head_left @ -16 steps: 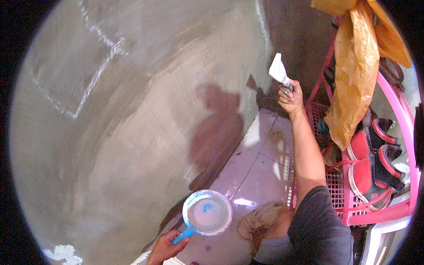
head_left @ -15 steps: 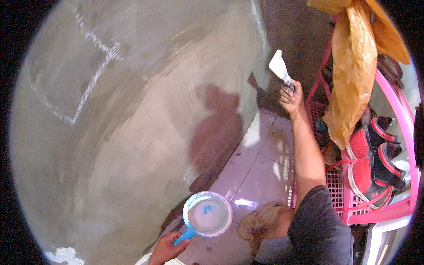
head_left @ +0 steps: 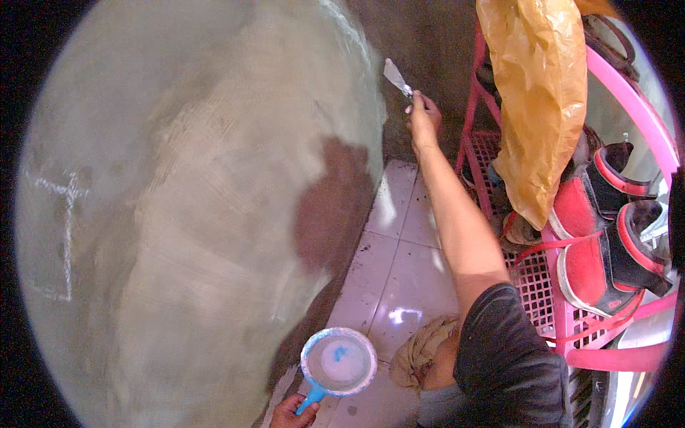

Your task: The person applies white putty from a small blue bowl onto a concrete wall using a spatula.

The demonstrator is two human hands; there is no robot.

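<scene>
In my left hand (head_left: 291, 414) is the blue handle of a round dipper (head_left: 339, 362), its rim and inside smeared white, with a patch of blue showing at the bottom. My right arm reaches far forward. My right hand (head_left: 423, 118) is closed round the handle of a putty knife (head_left: 397, 77), whose blade carries white material. The blade is at the corner where the grey plastered wall (head_left: 214, 178) meets a darker wall (head_left: 421, 43); whether it touches, I cannot tell.
To the right stands a pink shoe rack (head_left: 564, 324) with red and black shoes (head_left: 585, 274) on it. An orange plastic bag (head_left: 539, 107) hangs over the rack. Pale tiles (head_left: 389, 274) cover the floor, and a brown cloth (head_left: 427, 349) lies by my knee.
The putty knife has gone from showing its broad white face to being more edge-on, against the corner. My view has shifted right, so the chalk marks sit farther left.
</scene>
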